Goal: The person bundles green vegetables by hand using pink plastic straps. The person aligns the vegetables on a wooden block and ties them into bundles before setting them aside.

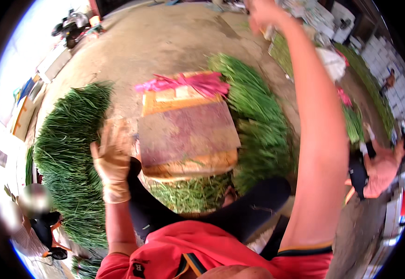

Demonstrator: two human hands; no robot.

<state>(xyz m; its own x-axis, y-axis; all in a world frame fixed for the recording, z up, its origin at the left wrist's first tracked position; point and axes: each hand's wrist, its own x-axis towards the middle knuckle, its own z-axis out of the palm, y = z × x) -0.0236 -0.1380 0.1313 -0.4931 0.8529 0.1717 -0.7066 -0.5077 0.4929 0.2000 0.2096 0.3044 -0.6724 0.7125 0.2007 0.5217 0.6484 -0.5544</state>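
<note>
My left hand (112, 160), in a pale glove, is raised with its fingers stretched out and nothing in it. It hovers between a long pile of thin green leaves like chives (67, 158) and a worn brownish board (188, 132). The board lies on a yellow-orange stand (193, 166) in front of my knees. A bundle of pink ties (184, 84) is draped over the stand's far end. My right arm reaches far forward and up. At the top edge, my right hand (265, 16) is blurred, and whether it holds anything does not show.
Another heap of green leaves (258, 111) lies right of the stand, and loose trimmings (191, 193) cover the ground beneath. A person (381, 169) sits at the right near a tied green bunch (352, 121). Others sit at lower left. White boxes (384, 65) are stacked far right.
</note>
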